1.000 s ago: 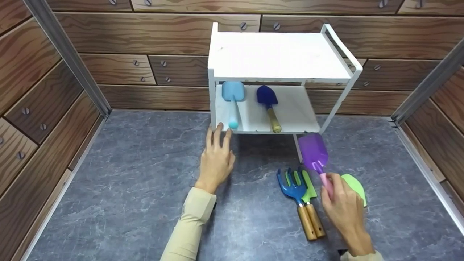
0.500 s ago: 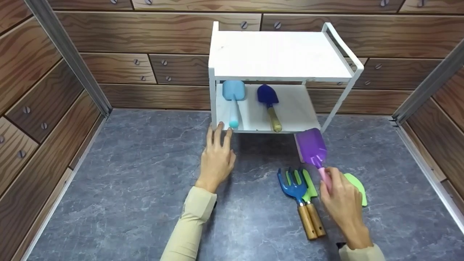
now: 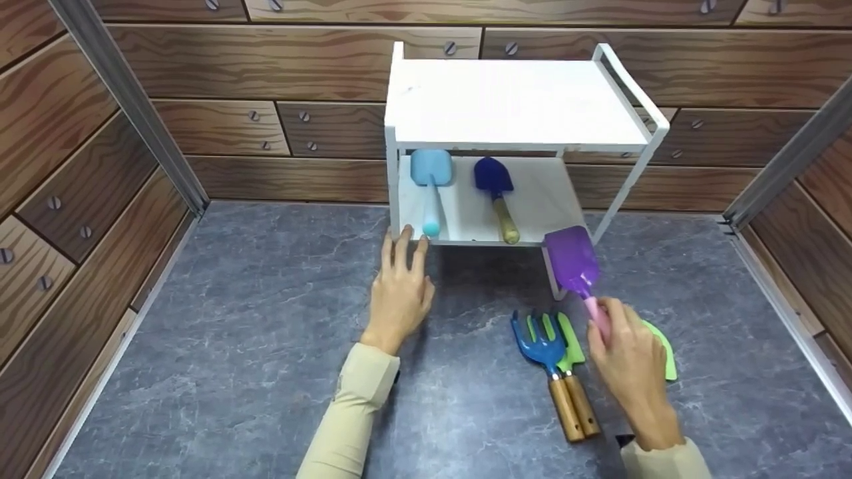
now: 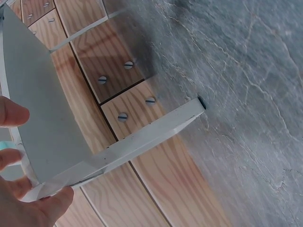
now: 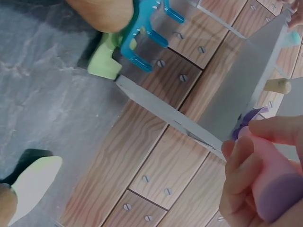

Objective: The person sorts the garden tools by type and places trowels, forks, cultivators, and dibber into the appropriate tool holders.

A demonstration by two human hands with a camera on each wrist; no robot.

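The right hand (image 3: 632,362) grips the pink handle (image 5: 270,165) of a purple shovel (image 3: 573,258), whose blade is at the lower shelf's front right corner; whether it touches the shelf I cannot tell. Fingertips of the left hand (image 3: 399,299) rest on the front left corner of the white rack's lower shelf (image 3: 459,226); in the left wrist view its fingers (image 4: 57,203) are at the frame corner. On that shelf lie a light blue shovel (image 3: 431,167) at the left and a dark blue trowel (image 3: 493,174) with a wooden handle near the middle.
A blue fork (image 3: 542,349) and a green tool (image 3: 571,342) with wooden handles lie side by side on the grey floor (image 3: 253,332). Another green tool (image 3: 667,352) is partly hidden by the right hand. The rack's top shelf (image 3: 512,100) stands above; wood-patterned walls surround the floor.
The right hand has moved the purple shovel slightly up and left, toward the lower shelf's front right corner. The left hand has stayed at the left corner.
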